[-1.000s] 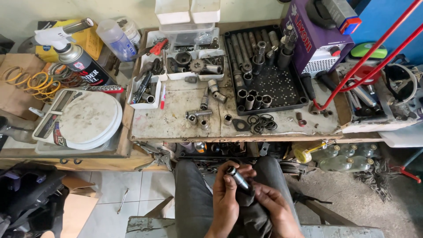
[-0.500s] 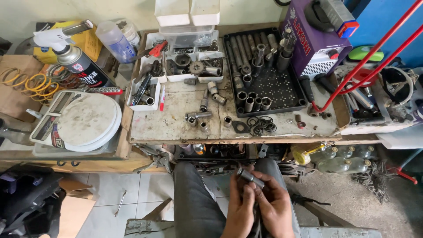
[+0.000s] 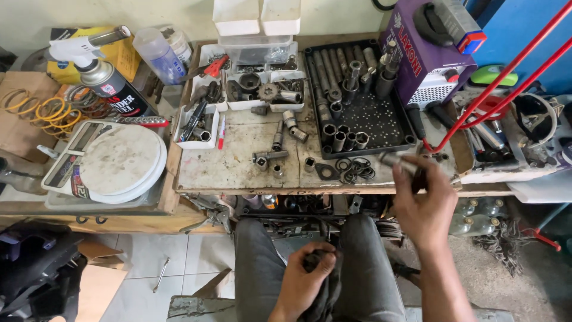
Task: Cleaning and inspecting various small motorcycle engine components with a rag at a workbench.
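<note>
Dull metal socket (image 3: 398, 161), dark cloth (image 3: 319, 262)

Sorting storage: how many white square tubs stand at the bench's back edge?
2: the left white square tub and right white square tub stand side by side, top centre; more may lie off-frame.

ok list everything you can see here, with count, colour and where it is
bench: one, grey-brown, centre
socket tray: one, black, bench right
loose sockets: several, grey, bench middle
rings: several, black, bench front
white bins: two, top centre
torch can: one, black, upper left
scale: one, white plate, left
springs: several, yellow, far left
purple machine: one, upper right
red bars: two, right
left hand: on dark rag, lap
right hand: holds grey socket at bench edge
</note>
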